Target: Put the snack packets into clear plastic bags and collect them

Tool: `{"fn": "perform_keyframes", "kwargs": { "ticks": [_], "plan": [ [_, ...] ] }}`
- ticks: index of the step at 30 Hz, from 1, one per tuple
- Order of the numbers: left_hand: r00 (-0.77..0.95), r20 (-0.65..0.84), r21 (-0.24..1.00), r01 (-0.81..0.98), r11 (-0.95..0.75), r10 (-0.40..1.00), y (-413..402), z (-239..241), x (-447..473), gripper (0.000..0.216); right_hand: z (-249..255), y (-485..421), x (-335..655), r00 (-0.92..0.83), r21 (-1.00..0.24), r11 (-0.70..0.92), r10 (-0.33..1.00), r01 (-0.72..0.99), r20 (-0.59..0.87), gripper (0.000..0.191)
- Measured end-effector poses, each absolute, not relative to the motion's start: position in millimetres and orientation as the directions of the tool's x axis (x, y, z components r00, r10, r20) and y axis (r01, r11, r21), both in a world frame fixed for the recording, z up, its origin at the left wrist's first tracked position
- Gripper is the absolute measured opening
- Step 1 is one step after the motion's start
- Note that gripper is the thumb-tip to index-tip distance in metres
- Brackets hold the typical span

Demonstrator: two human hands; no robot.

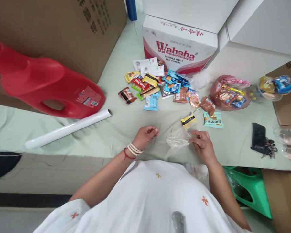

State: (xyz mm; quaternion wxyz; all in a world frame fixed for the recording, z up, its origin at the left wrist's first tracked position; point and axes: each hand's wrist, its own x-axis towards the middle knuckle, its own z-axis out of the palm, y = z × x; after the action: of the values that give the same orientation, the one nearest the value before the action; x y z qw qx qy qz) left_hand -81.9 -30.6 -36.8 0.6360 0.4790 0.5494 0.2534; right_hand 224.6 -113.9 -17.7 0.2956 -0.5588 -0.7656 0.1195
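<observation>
tablecloth point(122, 134) under bag point(176, 140) and boxes point(179, 47)

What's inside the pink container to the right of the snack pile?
Wrapped snacks in brown, yellow, pink and blue show in the pink container. Whatever lies beneath them is covered and can't be made out.

Pale green-covered table point(121, 132), green stool point(260, 194), grey floor point(70, 174).
</observation>
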Motion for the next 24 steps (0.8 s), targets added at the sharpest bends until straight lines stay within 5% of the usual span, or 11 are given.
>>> {"fn": "perform_keyframes", "kwargs": {
  "ticks": [6,10,18,24],
  "plan": [
    [0.308,-0.234,0.926,0.359,0.115,0.922,-33,-28,-47,0.034,-9,-101,219,-0.222,-0.535,0.378,0.916,0.756,0.333,0.028],
    [0.348,-0.323,0.936,0.259,0.241,0.880,-24,-38,-28,0.021,-6,-102,216,-0.232,-0.540,0.384,0.915,0.749,0.329,0.029],
    [0.381,-0.412,0.908,0.100,0.406,0.828,-22,-51,-38,0.044,-21,-117,239,-0.090,-0.609,0.242,0.959,0.755,0.270,0.027],
    [0.371,-0.407,0.902,0.020,0.431,0.835,-28,-49,-40,0.045,0,-108,214,0.260,-0.723,0.054,0.912,0.689,0.317,0.025]
  ]
}}
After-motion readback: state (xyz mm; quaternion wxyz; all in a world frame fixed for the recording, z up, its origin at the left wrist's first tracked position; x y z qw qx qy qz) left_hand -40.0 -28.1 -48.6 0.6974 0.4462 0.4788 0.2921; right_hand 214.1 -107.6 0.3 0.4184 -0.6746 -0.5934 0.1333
